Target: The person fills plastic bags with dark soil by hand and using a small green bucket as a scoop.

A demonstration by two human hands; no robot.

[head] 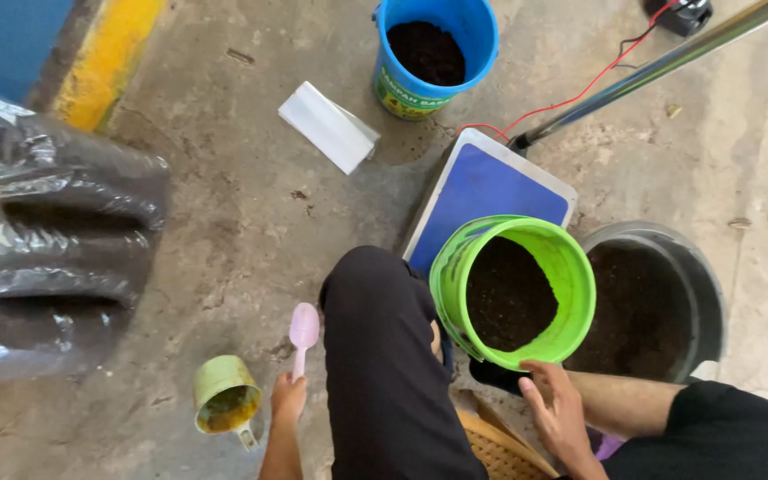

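Note:
My left hand [288,396] grips the handle of a pink plastic spoon [302,334], whose bowl points up over the concrete floor, left of my black-trousered knee [384,356]. My right hand [558,411] holds the near rim of a bright green bucket [455,267], fingers spread along its edge. The bucket holds dark soil [508,293], leans toward me and sits over a blue-topped flat scale [482,191].
A dark grey tub of soil [686,276] stands right of the green bucket. A blue bucket of soil [482,36] is at the top, a white packet [326,124] near it. A green cup [224,396] with yellow residue, black plastic bags [55,249], a metal pole [660,62] and a red wire [597,80] lie around.

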